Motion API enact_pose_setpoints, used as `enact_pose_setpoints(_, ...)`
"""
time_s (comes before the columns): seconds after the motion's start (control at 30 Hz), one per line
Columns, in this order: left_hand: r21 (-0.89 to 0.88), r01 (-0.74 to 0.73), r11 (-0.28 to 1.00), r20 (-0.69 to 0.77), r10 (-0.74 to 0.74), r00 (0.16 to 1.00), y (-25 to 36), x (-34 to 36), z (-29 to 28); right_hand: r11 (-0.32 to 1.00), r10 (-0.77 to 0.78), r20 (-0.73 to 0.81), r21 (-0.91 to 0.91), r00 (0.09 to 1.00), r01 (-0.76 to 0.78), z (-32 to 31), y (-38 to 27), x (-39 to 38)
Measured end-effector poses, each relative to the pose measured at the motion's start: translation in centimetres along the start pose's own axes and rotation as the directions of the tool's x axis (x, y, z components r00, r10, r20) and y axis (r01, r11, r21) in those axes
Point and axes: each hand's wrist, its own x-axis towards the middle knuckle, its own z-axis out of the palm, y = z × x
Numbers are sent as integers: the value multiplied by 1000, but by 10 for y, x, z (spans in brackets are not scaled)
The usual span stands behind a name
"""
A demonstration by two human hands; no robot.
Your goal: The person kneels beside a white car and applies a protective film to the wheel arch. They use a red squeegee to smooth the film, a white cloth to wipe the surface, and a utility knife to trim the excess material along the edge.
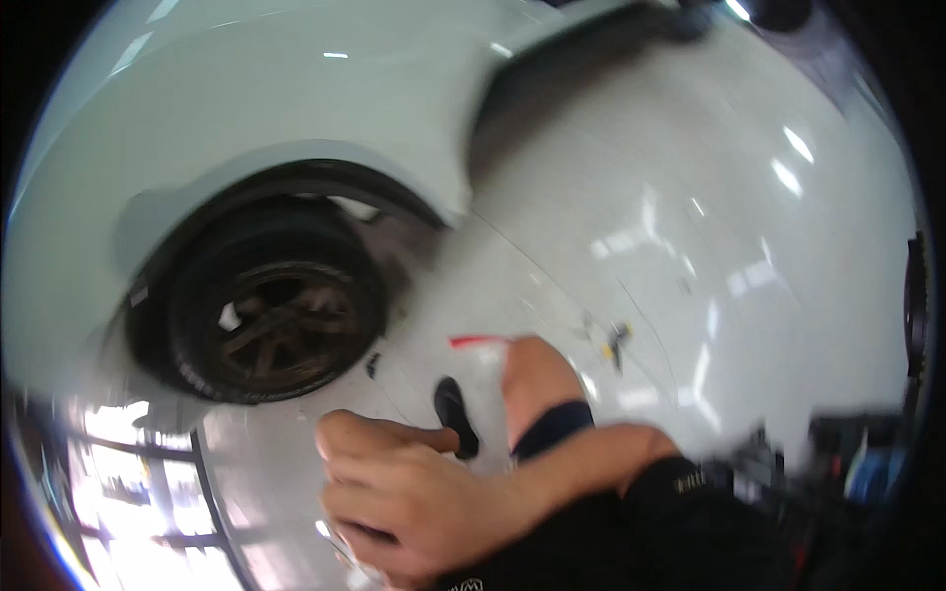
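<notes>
My right hand [414, 502] reaches in from the right across the lower middle, its forearm bare below a black sleeve. The fingers are curled closed, and what they hold, if anything, is hidden. My left hand is not in view. Ahead of the right hand, to the left, stands a white car [296, 89] with a black tyre [192, 315] on a bronze spoked wheel [286, 330] in its wheel arch. The hand is apart from the tyre. The picture is blurred by motion.
A yellow and black tool [617, 343] lies on the glossy pale floor [591, 236]. A red strip [478, 341] shows beside my bare knee [540, 379]. My black shoe [453, 414] is near a small dark object [372, 364]. Dark equipment [769, 473] stands at lower right.
</notes>
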Motion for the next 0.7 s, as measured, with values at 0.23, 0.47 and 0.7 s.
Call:
enact_pose_setpoints(0.23, 752, 333, 568, 178, -662, 728, -98, 15, -36, 421, 604, -622, -282, 498, -862, -81, 197, -186)
enact_pose_setpoints(0.47, 394, 92, 914, 277, -214, 937, -99, 188, -22, -669, 557, -789, -240, -260, -704, -202, 162, -461)
enact_pose_setpoints(0.7, -19, -335, 942, 521, 295, 801, -205, 341, 55, -684, 520, -819, -231, -241, -692, -157, 132, -506)
